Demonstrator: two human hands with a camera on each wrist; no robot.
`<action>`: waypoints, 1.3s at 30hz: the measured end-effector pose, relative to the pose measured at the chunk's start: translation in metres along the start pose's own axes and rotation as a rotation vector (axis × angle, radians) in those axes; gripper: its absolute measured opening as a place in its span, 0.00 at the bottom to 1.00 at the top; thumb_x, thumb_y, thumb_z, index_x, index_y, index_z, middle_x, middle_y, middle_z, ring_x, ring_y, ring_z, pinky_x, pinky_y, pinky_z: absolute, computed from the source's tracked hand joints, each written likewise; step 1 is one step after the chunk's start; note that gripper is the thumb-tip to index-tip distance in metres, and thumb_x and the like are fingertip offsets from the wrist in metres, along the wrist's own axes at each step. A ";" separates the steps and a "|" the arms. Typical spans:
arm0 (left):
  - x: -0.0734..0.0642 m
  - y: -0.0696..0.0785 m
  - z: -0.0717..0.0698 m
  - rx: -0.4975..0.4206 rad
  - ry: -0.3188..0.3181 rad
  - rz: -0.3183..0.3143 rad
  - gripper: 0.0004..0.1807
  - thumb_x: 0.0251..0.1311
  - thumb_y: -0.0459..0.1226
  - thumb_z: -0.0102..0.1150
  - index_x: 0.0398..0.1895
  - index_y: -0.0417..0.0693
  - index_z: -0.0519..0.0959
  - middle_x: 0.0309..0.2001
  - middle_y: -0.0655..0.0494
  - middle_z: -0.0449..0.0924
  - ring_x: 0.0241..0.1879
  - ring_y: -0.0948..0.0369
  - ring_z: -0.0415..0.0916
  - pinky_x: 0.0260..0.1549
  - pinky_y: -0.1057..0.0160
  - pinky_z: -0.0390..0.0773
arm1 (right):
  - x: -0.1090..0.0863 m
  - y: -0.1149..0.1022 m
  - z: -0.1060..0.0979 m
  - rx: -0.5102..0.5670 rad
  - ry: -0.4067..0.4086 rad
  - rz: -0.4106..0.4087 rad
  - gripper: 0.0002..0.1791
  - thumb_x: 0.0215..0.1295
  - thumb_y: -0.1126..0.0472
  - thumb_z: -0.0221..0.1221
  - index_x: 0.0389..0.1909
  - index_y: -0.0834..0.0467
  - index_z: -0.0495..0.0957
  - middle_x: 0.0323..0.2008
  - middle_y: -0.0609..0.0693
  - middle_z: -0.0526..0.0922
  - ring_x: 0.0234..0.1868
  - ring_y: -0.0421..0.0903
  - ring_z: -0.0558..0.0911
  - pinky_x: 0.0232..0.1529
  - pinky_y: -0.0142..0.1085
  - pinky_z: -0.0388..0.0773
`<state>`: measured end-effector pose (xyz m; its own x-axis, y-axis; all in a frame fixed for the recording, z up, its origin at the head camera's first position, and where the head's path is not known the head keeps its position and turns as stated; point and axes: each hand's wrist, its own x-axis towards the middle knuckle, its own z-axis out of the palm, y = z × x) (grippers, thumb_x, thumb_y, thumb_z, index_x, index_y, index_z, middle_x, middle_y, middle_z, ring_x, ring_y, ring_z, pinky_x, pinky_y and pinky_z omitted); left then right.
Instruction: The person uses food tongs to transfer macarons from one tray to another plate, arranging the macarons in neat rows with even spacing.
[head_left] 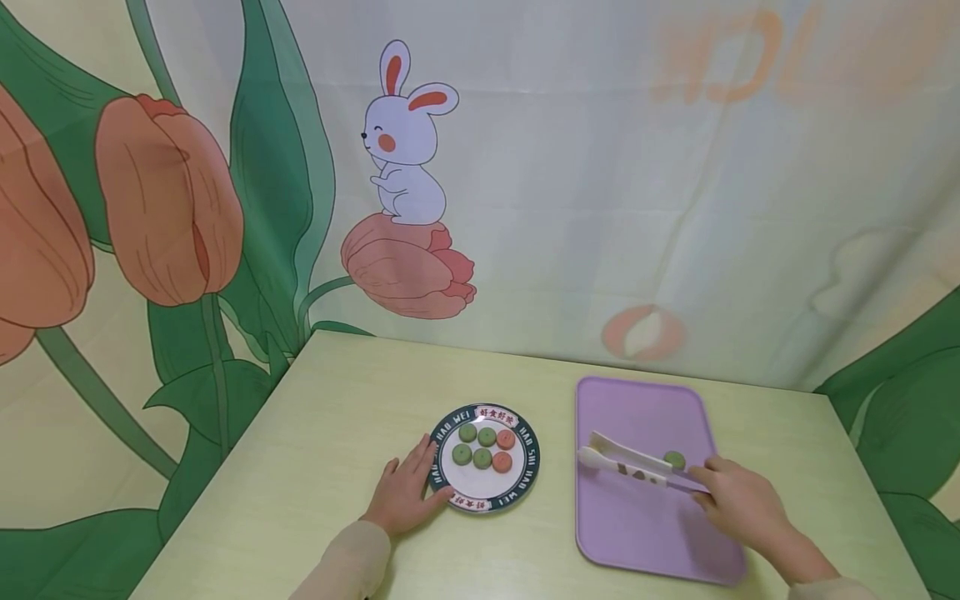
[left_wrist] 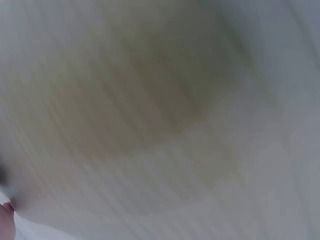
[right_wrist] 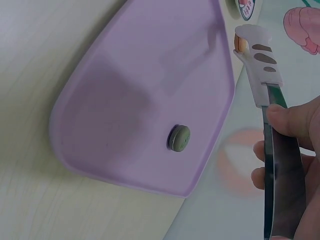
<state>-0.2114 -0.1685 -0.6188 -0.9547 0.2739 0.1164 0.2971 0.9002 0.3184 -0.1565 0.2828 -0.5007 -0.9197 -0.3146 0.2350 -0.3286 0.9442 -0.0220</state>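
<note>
In the head view my right hand [head_left: 738, 500] grips a pair of tongs [head_left: 626, 467] with white, brown-spotted tips and a purple handle, above a purple tray [head_left: 637, 537]. The right wrist view shows a small orange-tan piece [right_wrist: 241, 44] between the tong tips, partly covered by them. A green macaron [head_left: 674, 459] lies on the tray, below the tongs. My left hand [head_left: 408, 492] rests at the left rim of a round plate [head_left: 530, 454], fingers extended and thumb at the lower rim. On it sit several green macarons [head_left: 482, 458] and two coral-red macarons [head_left: 502, 461].
The plate and the tray stand apart on a pale wooden table [head_left: 375, 383]. Behind the table hangs a cloth backdrop [head_left: 540, 208] printed with tulips and a rabbit. Only a blurred pale surface fills most of the left wrist view.
</note>
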 end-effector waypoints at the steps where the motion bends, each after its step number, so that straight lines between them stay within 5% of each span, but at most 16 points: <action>1: 0.000 0.000 0.000 0.001 0.000 0.000 0.44 0.52 0.64 0.42 0.67 0.47 0.53 0.69 0.52 0.47 0.66 0.55 0.53 0.61 0.44 0.52 | 0.001 -0.001 0.000 0.002 0.005 -0.005 0.12 0.43 0.59 0.66 0.32 0.52 0.79 0.20 0.40 0.65 0.19 0.35 0.61 0.15 0.28 0.58; 15: 0.001 -0.002 0.002 0.008 -0.004 -0.001 0.44 0.53 0.64 0.41 0.67 0.48 0.51 0.69 0.53 0.46 0.66 0.55 0.52 0.61 0.45 0.51 | 0.009 -0.014 0.001 0.018 0.042 -0.041 0.17 0.41 0.59 0.66 0.37 0.51 0.79 0.19 0.39 0.66 0.17 0.36 0.61 0.16 0.29 0.59; 25: 0.002 -0.002 0.003 0.016 -0.005 -0.001 0.44 0.53 0.64 0.41 0.67 0.47 0.51 0.69 0.53 0.46 0.66 0.54 0.52 0.61 0.44 0.51 | 0.015 -0.023 0.002 0.028 0.023 -0.061 0.12 0.41 0.59 0.66 0.31 0.51 0.79 0.23 0.41 0.73 0.21 0.36 0.67 0.17 0.29 0.64; 39: 0.001 -0.002 0.002 0.022 -0.005 -0.008 0.45 0.52 0.65 0.39 0.67 0.48 0.51 0.69 0.54 0.46 0.66 0.56 0.52 0.61 0.45 0.51 | 0.021 -0.035 0.004 0.016 0.071 -0.118 0.10 0.39 0.59 0.67 0.26 0.50 0.77 0.20 0.39 0.69 0.20 0.35 0.65 0.16 0.27 0.60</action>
<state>-0.2130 -0.1689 -0.6213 -0.9572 0.2679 0.1091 0.2886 0.9098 0.2984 -0.1652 0.2433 -0.4989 -0.8570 -0.4156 0.3047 -0.4378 0.8991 -0.0052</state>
